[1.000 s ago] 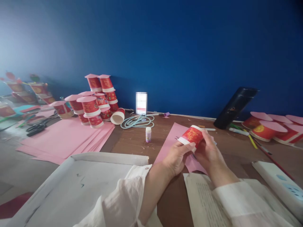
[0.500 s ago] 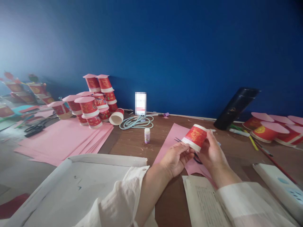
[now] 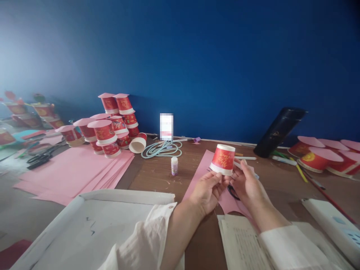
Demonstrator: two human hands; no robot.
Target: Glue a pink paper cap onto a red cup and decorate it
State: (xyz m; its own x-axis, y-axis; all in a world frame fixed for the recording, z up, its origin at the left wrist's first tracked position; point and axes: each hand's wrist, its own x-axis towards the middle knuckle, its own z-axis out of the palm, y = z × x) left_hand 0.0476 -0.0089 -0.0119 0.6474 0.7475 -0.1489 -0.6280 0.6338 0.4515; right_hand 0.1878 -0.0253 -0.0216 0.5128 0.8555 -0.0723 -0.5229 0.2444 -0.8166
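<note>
Red cup (image 3: 221, 159) held up, wide end down

And here it is, the red cup, in the air over the pink sheet (image 3: 197, 180), gold lettering turned toward the wearer! Its narrow end points up and its wide, white-rimmed end points down, so by the taper I'd call that mouth-down. The long axis runs close to upright, with a slight lean, the top tipping toward the right.

In to the grip: the left hand (image 3: 206, 190) has its thumb and fingertips closed on the lower rim. The right hand (image 3: 251, 186) is half curled at the cup's lower right side, thumb standing clear; whether those fingers bear any weight, I can't tell from here.

So the step in hand looks like handling and orienting the cup. The next move, I'd judge, calls for a light, steady pinch, since thin walls like these would likely dent, and for keeping that axis upright.

Outward we go! Black scissor handles (image 3: 233, 192) peek out beneath the hands. A glue stick (image 3: 174, 166) stands on the brown surface (image 3: 152, 179) to the left; beyond it, a cup on its side (image 3: 138, 144) lies near stacked pink-topped cups (image 3: 105, 131).
</note>
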